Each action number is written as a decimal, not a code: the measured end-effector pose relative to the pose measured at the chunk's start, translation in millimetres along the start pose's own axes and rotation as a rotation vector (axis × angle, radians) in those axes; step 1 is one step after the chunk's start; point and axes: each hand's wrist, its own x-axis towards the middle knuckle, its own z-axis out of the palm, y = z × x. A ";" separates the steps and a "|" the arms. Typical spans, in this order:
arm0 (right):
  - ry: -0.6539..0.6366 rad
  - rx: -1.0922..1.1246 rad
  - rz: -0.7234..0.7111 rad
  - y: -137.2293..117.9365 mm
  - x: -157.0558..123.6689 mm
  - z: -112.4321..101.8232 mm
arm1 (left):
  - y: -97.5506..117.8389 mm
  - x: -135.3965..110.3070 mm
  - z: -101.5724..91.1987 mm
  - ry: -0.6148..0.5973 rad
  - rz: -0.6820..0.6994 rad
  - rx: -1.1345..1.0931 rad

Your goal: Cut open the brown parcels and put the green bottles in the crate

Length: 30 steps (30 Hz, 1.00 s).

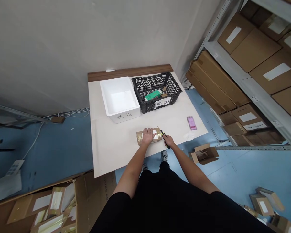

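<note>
Bright, even light here, white box (128, 115) almost washing out, shelves (248, 84) leaning with wide-angle stretch, and the pink item (191, 123) all pixelated!

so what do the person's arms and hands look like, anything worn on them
Both arms wear short, plain black sleeves, leaving the forearms bare. No watch or band shows at either wrist. The left fingers and right fingers are ungloved; they're too small here to rule out rings.
</note>
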 end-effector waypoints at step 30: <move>0.219 0.029 0.010 -10.7 7.1 38.0 | 11.0 -22.8 -13.9 0.098 -0.255 0.043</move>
